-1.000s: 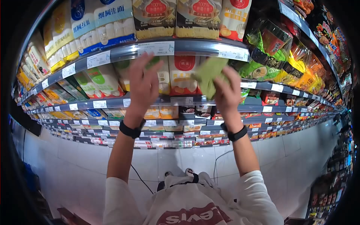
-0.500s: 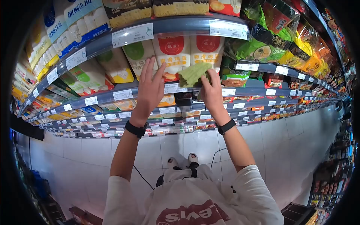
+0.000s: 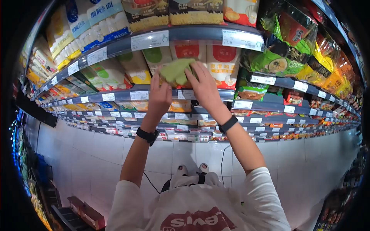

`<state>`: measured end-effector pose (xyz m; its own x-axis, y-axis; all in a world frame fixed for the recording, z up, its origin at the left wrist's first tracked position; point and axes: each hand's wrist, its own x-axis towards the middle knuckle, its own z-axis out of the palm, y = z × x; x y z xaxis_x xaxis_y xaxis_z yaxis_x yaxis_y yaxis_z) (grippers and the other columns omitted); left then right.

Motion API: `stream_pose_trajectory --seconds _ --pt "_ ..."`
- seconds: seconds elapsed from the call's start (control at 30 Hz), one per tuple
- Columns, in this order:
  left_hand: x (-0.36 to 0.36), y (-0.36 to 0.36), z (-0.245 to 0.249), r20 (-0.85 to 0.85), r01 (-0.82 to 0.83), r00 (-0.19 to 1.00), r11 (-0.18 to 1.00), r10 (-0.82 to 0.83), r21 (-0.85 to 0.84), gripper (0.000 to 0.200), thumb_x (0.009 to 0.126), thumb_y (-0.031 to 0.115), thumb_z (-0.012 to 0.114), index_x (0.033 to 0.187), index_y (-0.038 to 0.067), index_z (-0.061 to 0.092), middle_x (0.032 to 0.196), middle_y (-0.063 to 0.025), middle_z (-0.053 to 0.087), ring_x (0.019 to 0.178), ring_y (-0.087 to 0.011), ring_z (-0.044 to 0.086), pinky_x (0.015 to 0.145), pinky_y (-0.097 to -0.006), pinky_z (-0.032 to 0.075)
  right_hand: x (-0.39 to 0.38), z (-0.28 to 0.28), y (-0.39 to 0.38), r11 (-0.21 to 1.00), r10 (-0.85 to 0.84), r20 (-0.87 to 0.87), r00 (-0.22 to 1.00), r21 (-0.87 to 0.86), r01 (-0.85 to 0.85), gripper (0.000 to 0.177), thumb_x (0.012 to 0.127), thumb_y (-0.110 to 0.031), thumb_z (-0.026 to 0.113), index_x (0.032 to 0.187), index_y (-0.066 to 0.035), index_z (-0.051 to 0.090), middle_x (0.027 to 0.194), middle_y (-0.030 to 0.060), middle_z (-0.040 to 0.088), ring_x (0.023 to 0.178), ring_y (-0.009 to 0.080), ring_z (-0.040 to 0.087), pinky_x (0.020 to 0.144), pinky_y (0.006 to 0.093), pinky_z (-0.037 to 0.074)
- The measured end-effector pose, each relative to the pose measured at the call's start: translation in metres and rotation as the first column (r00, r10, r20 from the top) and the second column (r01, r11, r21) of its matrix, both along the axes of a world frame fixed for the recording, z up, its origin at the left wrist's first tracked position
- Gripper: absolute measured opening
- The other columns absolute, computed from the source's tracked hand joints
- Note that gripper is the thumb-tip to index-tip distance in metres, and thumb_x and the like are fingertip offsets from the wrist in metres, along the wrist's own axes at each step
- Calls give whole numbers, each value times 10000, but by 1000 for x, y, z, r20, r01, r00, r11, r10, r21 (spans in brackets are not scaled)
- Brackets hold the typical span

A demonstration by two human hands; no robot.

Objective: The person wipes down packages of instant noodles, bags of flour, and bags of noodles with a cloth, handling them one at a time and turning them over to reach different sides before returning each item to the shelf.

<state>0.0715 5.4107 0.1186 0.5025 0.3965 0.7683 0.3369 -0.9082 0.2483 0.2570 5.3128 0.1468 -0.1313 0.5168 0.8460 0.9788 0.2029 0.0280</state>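
A green cloth (image 3: 176, 72) is bunched between my two hands, in front of the noodle packs on the shelf. My right hand (image 3: 205, 87) grips its right side with bent fingers. At its left edge, my left hand (image 3: 159, 94) has its fingertips curled against the cloth. Behind the cloth is a white pack with a red label (image 3: 188, 49), partly covered. Beside it on the right stands a matching pack (image 3: 222, 65). A grey shelf edge with price tags (image 3: 187, 94) runs just below the cloth.
Above, another shelf edge (image 3: 196, 34) carries price tags and bagged noodles (image 3: 106, 21). Green and yellow instant noodle packs (image 3: 279, 63) fill the right side. Lower shelves hold more packs. Pale floor tiles (image 3: 277, 169) and a thin black cable (image 3: 222, 163) lie below.
My left hand has gone from spread against a pack to curled at the cloth's edge. My right hand and the cloth have shifted left along the packs. The view has moved slightly.
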Motion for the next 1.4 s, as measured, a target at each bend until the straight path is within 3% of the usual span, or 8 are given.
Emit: stream_pose_trajectory --seconds 0.13,0.33,0.63,0.8,1.0,1.13,1.33,1.4 --pt "2 -11 3 -17 0 1000 1000 0 6 423 938 -18 527 1345 -79 621 1597 -330 365 1443 -511 423 1157 -543 413 20 -43 -27 951 133 -131 982 -264 -164 419 770 6 715 1187 4 680 1302 201 594 1237 403 584 1037 472 511" --pt "2 -5 -4 -114 -76 991 996 71 -38 416 975 12 511 1375 -44 610 1657 -290 302 1493 -474 374 1203 -490 374 36 18 -19 977 152 -163 975 172 -123 433 766 12 727 1196 10 677 1291 233 589 1212 429 589 1015 478 519" --pt "6 1 -8 -35 -79 997 991 75 -104 553 913 -58 547 1458 29 577 1643 -258 333 1439 -444 417 1163 -477 396 21 -47 5 997 19 38 999 69 -21 436 803 -58 664 1238 -39 688 1305 175 615 1238 371 580 1020 470 501" --pt "-4 24 -9 89 -72 993 997 75 -41 625 889 -71 572 1501 54 540 1581 -291 381 1402 -479 443 1155 -521 401 17 -60 -18 995 42 -160 986 -82 -56 418 746 51 702 1159 -14 712 1310 196 632 1237 393 604 1028 492 509" --pt "-54 25 -37 -45 180 980 965 -191 -191 521 906 -33 588 1421 48 603 1533 -222 471 1361 -438 498 1124 -485 449 -46 37 56 974 -73 -19 997 215 75 427 768 37 681 1192 -17 683 1306 223 612 1208 423 584 1005 501 498" --pt "-109 39 -40 81 331 943 877 -324 -348 454 966 17 575 1415 72 619 1503 -215 525 1371 -427 506 1154 -471 403 -85 9 91 968 -251 164 954 71 242 407 772 -13 658 1175 -50 708 1217 156 638 1149 379 600 934 475 507" --pt "-150 77 0 349 314 922 850 -167 -423 502 970 96 591 1459 -6 541 1530 -240 507 1416 -414 489 1175 -468 381 -131 -27 72 953 -164 -251 954 -289 88 234 824 -58 675 1051 -28 727 1174 204 653 1113 354 630 881 446 515" --pt "-142 83 -1 388 351 904 832 -180 -431 533 970 95 587 1487 -9 509 1557 -242 475 1441 -412 463 1182 -466 374 -147 -23 76 853 -377 -691 617 -519 -60 205 903 -135 668 1058 -7 710 1110 230 659 992 403 675 802 473 534"
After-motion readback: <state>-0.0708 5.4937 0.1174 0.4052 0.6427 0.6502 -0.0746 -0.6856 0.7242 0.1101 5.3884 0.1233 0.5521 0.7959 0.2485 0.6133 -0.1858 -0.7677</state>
